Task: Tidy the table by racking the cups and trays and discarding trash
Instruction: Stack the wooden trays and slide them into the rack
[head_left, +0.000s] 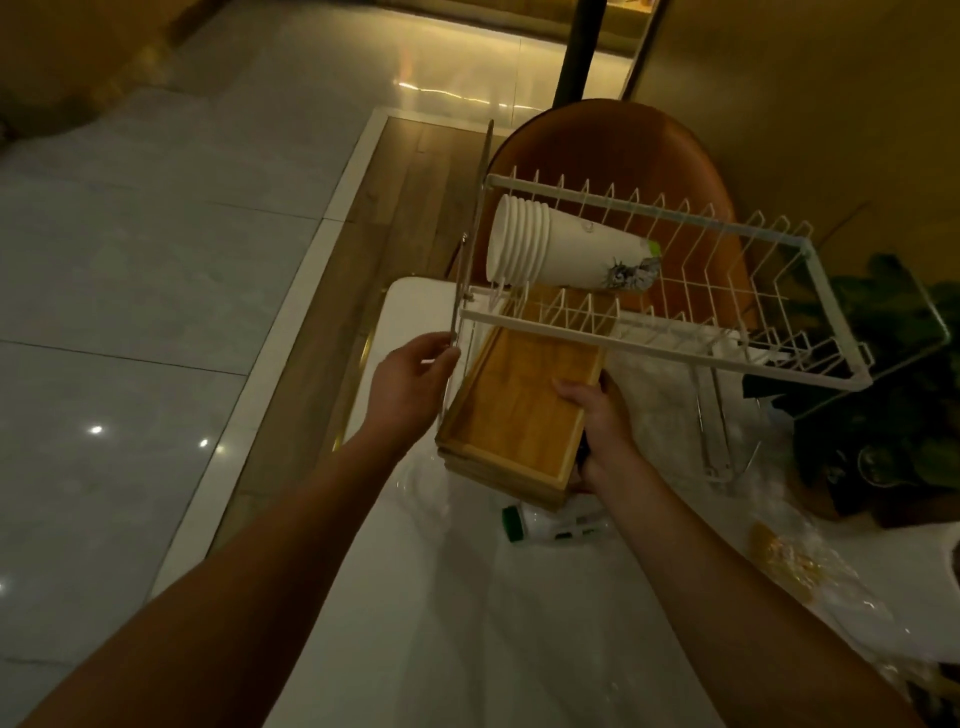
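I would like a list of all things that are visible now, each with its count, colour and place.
Dish rack: one, white wire, two tiers, on the table.
Paper cups: one nested stack, white, lying on its side in the upper tier.
Wooden trays: a stack, count unclear, light brown, partly under the lower tier.
Bottle: one, clear with green cap, lying on the table by the trays.
Plastic wrap: clear, crumpled, right side of the table.
Table: one, white.
Chair: one, orange-brown, behind the rack.
Plant: dark green, far right.
Left hand: gripping the rack's side frame.
Right hand: holding the trays' right edge.
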